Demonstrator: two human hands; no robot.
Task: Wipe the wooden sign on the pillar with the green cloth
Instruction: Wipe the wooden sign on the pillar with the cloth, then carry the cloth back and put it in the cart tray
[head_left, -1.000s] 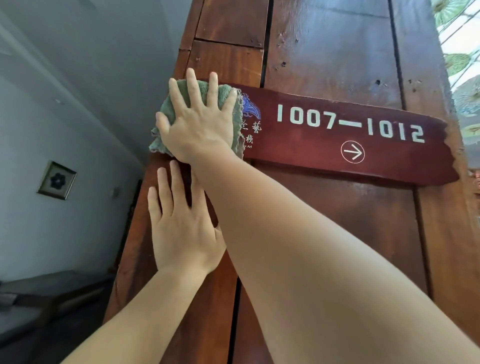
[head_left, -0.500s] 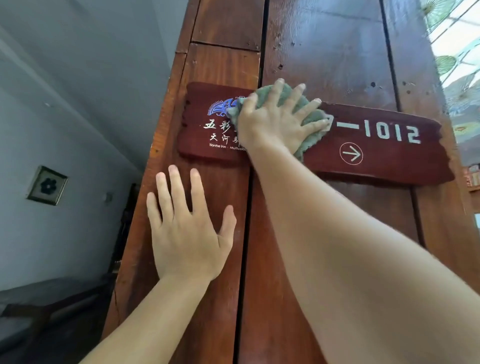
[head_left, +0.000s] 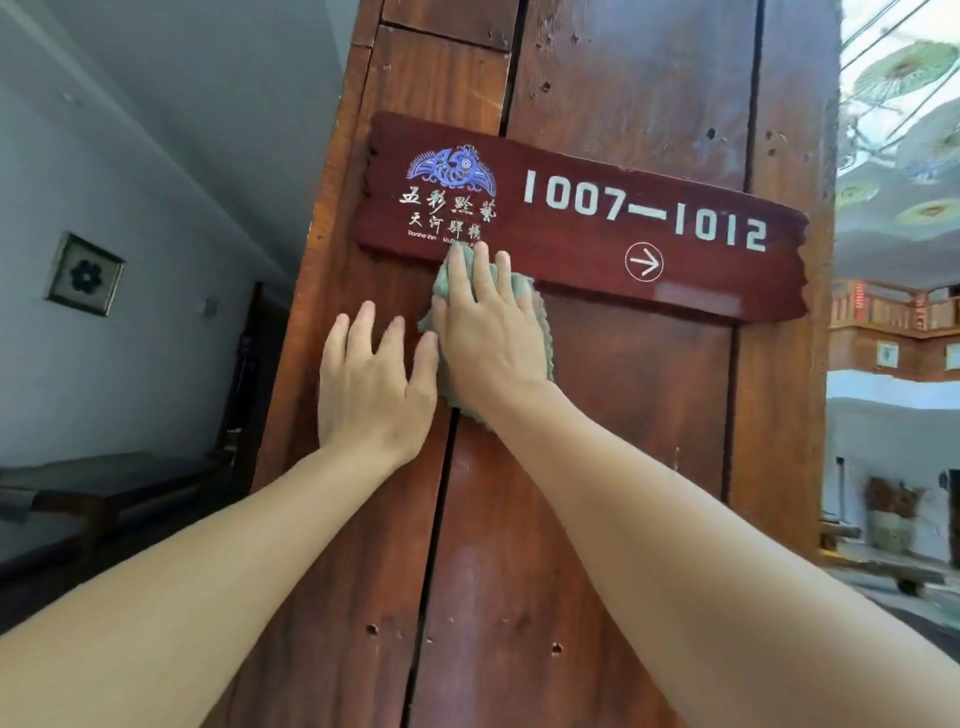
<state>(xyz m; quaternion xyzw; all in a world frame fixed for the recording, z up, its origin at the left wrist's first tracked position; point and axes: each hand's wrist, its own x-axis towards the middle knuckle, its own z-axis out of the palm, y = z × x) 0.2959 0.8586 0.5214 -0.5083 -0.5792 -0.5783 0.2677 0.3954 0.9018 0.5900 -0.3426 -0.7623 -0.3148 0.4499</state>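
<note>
A dark red wooden sign with a blue emblem, white characters, "1007—1012" and an arrow is fixed across the wooden pillar. My right hand lies flat on the green cloth, pressing it against the pillar just under the sign; the fingertips reach the sign's lower edge. Most of the cloth is hidden under that hand. My left hand rests flat on the pillar beside it, fingers apart, touching the right hand's thumb side.
A grey wall with a small framed picture lies to the left, with a dark bench below it. To the right of the pillar is a bright open hall with a wooden balcony.
My right hand has slid the cloth down and left, from the sign's middle to just below its lower edge, uncovering the whole sign. My left hand stays flat on the pillar.
</note>
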